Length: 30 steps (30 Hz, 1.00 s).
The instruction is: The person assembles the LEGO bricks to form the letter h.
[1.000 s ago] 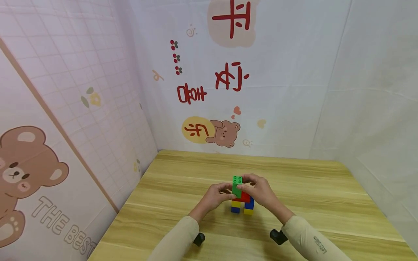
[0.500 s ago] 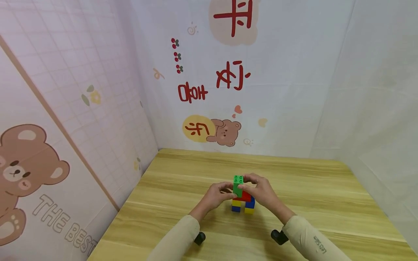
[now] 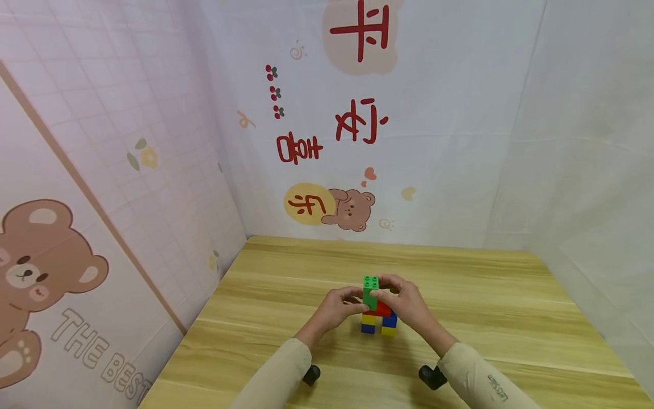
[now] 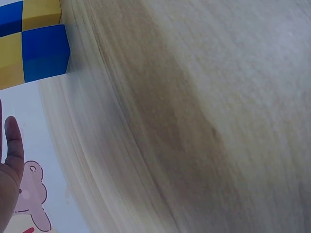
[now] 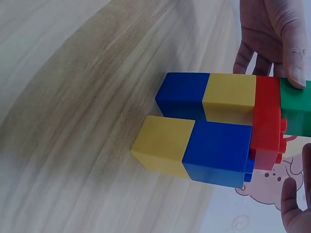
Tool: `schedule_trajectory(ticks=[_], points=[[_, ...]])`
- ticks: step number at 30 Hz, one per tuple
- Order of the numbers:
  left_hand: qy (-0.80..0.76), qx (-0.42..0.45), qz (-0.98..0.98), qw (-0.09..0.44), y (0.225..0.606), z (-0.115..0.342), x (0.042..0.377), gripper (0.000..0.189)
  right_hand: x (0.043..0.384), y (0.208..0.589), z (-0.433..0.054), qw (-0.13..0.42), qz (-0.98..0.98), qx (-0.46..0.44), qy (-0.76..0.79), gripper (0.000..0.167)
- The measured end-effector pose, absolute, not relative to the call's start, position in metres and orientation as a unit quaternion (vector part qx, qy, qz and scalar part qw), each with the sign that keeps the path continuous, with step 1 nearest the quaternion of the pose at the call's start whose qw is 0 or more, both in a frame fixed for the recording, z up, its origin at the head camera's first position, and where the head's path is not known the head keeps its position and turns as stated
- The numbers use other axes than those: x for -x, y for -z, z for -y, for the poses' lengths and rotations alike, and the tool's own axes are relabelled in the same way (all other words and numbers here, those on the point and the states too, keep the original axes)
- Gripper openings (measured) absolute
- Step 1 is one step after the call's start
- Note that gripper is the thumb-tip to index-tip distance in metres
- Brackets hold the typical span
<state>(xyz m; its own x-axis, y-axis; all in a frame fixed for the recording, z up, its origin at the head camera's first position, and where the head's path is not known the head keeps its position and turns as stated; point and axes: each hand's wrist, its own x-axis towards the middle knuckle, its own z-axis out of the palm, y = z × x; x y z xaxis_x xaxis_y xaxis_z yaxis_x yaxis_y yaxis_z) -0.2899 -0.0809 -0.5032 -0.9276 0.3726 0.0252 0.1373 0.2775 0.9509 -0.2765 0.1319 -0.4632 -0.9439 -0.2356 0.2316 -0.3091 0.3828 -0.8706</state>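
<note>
A toy brick model stands on the wooden table, with two legs of stacked yellow and blue bricks. A red brick bridges the top, and an upright green block with studs on top rises from its left end. My left hand holds the green block low on its left side; its thumb shows pressed on the block in the right wrist view. My right hand pinches the green block higher up, thumb in front and fingers behind. In the left wrist view only a blue brick and neighbouring leg bricks show, with fingers at the left edge.
The wooden table runs back to a white printed cloth wall, with another cloth side wall at left. Black wrist-worn devices show below each forearm, such as the black device at right.
The head view shifts slightly. Both hands stay on the green block, and the brick model stays in place.
</note>
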Motion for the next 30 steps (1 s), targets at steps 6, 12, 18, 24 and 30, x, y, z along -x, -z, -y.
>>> schedule_trajectory(ticks=[6,12,18,24,30], points=[[-0.58,-0.162,-0.792,0.101,0.5048,0.0803,0.2904,0.025,0.2747,0.4634,-0.1333,0.03,0.832,-0.16,-0.53,0.04],[-0.579,-0.165,-0.792,0.099,0.5058,0.0804,0.2906,0.026,0.2755,0.4631,-0.1347,0.032,0.834,-0.168,-0.524,0.038],[-0.581,-0.163,-0.791,0.099,0.5055,0.0813,0.2896,0.026,0.2765,0.4633,-0.1352,0.036,0.833,-0.178,-0.522,0.036],[-0.581,-0.162,-0.792,0.099,0.506,0.0814,0.2901,0.026,0.2774,0.4631,-0.135,0.039,0.832,-0.183,-0.522,0.035],[-0.581,-0.162,-0.791,0.102,0.5061,0.0814,0.2906,0.027,0.2789,0.4661,-0.1354,0.04,0.832,-0.182,-0.523,0.035]])
